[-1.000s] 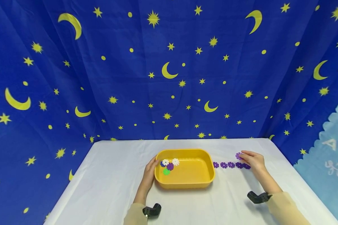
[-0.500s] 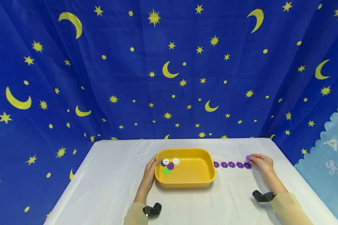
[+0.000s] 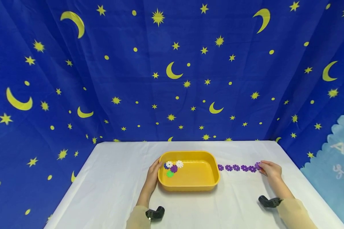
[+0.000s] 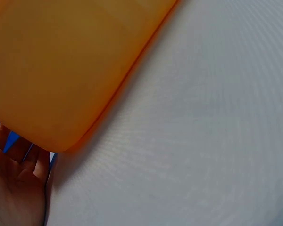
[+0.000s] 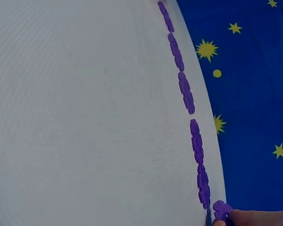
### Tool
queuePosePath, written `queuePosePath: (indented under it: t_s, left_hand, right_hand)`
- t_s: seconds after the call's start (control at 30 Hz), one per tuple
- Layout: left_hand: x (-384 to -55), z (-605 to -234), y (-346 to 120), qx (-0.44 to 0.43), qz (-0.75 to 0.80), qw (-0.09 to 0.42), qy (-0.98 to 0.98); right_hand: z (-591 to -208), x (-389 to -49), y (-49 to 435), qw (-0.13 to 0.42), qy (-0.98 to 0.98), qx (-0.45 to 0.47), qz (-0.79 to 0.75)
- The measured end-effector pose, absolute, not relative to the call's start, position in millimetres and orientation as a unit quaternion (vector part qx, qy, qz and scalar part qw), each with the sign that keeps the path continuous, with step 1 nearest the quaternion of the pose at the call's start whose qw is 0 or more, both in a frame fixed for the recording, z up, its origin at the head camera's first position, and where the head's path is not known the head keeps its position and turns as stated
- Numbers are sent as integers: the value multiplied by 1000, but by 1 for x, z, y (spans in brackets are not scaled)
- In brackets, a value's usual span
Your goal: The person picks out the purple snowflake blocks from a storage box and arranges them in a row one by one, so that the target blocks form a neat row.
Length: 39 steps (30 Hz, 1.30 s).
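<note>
The yellow plastic tray [image 3: 188,188] sits on the white-covered table. My left hand [image 3: 152,174] holds its left end at the rim; in the left wrist view the fingertips are partly hidden by the tray wall. Inside, near that end, lie white, purple, green [image 3: 170,174] and blue snowflake discs, small notched plastic pieces. To the right of the tray, several purple snowflake discs [image 3: 236,167] form a row. At the row's right end my right hand [image 3: 272,170] pinches another purple snowflake disc [image 5: 221,210], tilted up beside the last one.
The white tablecloth [image 3: 117,184] covers the table up to a blue curtain [image 3: 132,79] with yellow moons and stars at the back and sides. A light blue scalloped panel [image 3: 341,152] hangs at the right. A black wrist camera [image 3: 269,202] sits on each forearm.
My right hand has moved to the right and lowered its purple disc to the row's right end. The left hand and the tray have stayed in place.
</note>
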<state>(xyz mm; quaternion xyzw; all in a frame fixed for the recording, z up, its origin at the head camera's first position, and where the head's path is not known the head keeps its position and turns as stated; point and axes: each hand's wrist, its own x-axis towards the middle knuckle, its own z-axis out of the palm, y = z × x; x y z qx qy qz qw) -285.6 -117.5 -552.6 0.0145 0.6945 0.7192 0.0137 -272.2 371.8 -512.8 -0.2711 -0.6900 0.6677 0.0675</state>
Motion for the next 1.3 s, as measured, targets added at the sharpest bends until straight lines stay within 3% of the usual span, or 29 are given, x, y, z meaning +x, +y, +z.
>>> queuePosePath:
  t_s: [0.2,0.47,0.77,1.0,1.3]
  left_hand:
    - [-284,-554,-118,19,720,9,694]
    - [-283,-555,-117,13,716,11,697]
    - [-283,-552,-118,16,722,17,691]
    - [-280,-540,-120,17,723,33,690]
    - [-284,-552,-118,17,724,11,690]
  right_hand:
    - [-521,-274,373,94,-763,-266,581]
    - [-527,-272,371,174,-856,-261,411]
    - [-519,-269,364,192,-848,-269,414]
    - [-504,-272,343,154,-765,-246,575]
    - [-482,-275,306,92,-751,-198,623]
